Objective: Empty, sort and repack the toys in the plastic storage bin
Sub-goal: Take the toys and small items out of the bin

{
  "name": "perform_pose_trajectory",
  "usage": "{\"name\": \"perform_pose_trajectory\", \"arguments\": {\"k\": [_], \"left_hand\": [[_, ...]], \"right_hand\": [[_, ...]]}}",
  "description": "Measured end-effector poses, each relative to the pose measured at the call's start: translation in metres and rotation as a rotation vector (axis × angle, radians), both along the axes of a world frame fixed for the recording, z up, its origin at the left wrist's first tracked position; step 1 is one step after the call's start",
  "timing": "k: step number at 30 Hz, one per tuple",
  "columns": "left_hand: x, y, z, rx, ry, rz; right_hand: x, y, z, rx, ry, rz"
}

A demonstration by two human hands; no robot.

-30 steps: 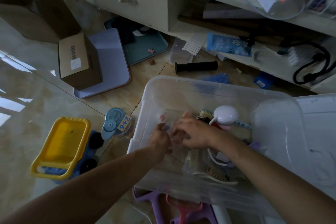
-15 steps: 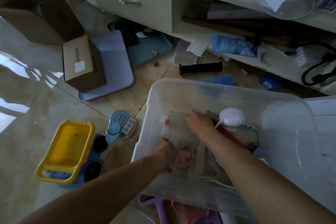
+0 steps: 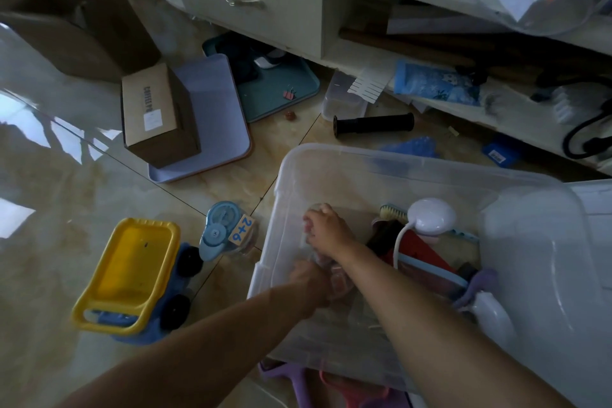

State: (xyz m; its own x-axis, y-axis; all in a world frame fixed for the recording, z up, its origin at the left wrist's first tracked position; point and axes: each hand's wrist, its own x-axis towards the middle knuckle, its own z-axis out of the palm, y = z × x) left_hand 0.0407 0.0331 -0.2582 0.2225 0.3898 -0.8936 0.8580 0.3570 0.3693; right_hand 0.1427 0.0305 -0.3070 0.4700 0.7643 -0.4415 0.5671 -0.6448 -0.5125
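Both hands grip a clear plastic container inside the storage bin: right hand at its far end, left hand at its near end. The bin sits on the floor, near right. A yellow toy truck stands left. Step, as judged: emptying. Next move calls for lifting the container over the bin's wall.

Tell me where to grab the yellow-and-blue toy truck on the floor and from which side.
Grip the toy truck by the yellow bar handle at its near end, reaching down from above. That bar has an open slot behind it for fingers; the wide, shallow yellow tray offers only a thin rim.
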Motion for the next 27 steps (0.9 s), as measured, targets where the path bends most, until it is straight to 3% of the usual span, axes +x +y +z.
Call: {"name": "perform_pose_trajectory", "arguments": {"k": [4,8,12,16,19,24,27], "left_hand": [[-0.004,-0.001,-0.007,-0.008,-0.052,-0.013],[0.000,0.000,-0.018,-0.057,-0.040,0.202],[0.004,0.005,-0.017,-0.051,-0.179,0.219],[0.007,0.003,-0.008,-0.082,-0.269,0.280],[0.009,0.004,-0.005,-0.111,-0.264,0.220],[0.013,0.001,0.008,-0.074,-0.147,0.137],[0.012,-0.004,0.006,0.162,-0.062,-0.174]], "right_hand": [[-0.004,-0.002,0.007,0.064,-0.048,-0.016],[0.029,-0.010,0.043,0.141,-0.050,-0.105],[0.035,-0.041,0.087,-0.013,0.153,0.102],[0.006,-0.061,0.066,-0.106,0.108,0.158],[0.004,-0.070,0.050,-0.123,0.160,0.230],[0.007,-0.083,0.083,-0.045,0.200,0.243],[0.022,-0.092,0.089,0.032,0.100,0.060]]}}
